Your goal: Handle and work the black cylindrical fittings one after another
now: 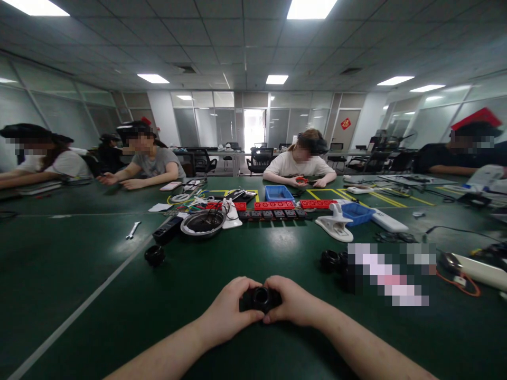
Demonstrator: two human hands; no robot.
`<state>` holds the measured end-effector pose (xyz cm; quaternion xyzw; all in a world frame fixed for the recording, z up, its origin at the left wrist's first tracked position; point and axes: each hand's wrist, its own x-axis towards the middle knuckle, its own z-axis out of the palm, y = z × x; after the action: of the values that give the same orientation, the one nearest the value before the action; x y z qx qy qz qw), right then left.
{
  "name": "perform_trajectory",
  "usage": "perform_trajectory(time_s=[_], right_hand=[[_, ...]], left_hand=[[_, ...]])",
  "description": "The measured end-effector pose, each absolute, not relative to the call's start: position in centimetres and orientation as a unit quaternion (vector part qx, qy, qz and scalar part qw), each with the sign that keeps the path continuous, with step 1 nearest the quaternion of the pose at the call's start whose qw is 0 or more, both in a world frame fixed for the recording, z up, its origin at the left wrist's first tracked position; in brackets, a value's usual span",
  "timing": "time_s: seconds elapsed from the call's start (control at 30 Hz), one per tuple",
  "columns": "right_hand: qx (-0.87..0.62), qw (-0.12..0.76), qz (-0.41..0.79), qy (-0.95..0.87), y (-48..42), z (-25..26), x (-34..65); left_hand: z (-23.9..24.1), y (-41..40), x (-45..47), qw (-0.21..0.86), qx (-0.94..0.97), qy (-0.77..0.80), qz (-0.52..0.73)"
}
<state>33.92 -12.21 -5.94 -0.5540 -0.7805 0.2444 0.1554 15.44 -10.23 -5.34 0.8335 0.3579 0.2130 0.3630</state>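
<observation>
Between my two hands, low in the middle of the head view, is a black round part (261, 296) with a dark hole in its centre. My left hand (232, 311) closes around its left side, thumb at the near edge. From the right, my right hand (291, 301) grips the same part, its thumb close to the left thumb. The part's sides are mostly hidden by my fingers. Similar black round parts lie apart on the green table: one (154, 255) ahead on the left, another (330, 260) ahead on the right.
A wrench (133, 230) lies at the left. Farther off are a round metal pan (203, 224) with cables, red socket strips (273, 205), a white clamp base (336, 227) and blue trays (279, 192). A blurred-out patch covers items at the right. Several people sit around the table.
</observation>
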Motion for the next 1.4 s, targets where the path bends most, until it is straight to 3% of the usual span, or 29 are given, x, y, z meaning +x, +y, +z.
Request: perform_trajectory(time_s=[0.3,0.5,0.67,1.03,1.23,1.4], right_hand=[[-0.603,0.156,0.116,-0.774,-13.2,-6.1,32.1],[-0.498,0.174,0.264,-0.808,-12.5,-5.2,34.0],[-0.494,0.152,0.293,-0.804,-11.9,-5.2,34.7],[-0.601,0.159,0.121,-0.774,-13.0,-5.9,32.2],[-0.489,0.215,0.238,-0.811,-12.4,-5.9,34.1],[-0.450,0.193,0.333,-0.806,-11.6,-5.5,35.1]], left_hand=[[-5.7,-10.6,15.8,0.316,0.814,0.424,0.241],[-5.0,-9.8,15.0,0.346,0.847,0.344,0.211],[-5.0,-9.9,15.1,0.364,0.836,0.354,0.208],[-6.1,-10.4,15.8,0.307,0.802,0.443,0.259],[-6.1,-10.0,15.3,0.308,0.817,0.395,0.285],[-5.4,-9.7,15.4,0.324,0.824,0.385,0.261]])
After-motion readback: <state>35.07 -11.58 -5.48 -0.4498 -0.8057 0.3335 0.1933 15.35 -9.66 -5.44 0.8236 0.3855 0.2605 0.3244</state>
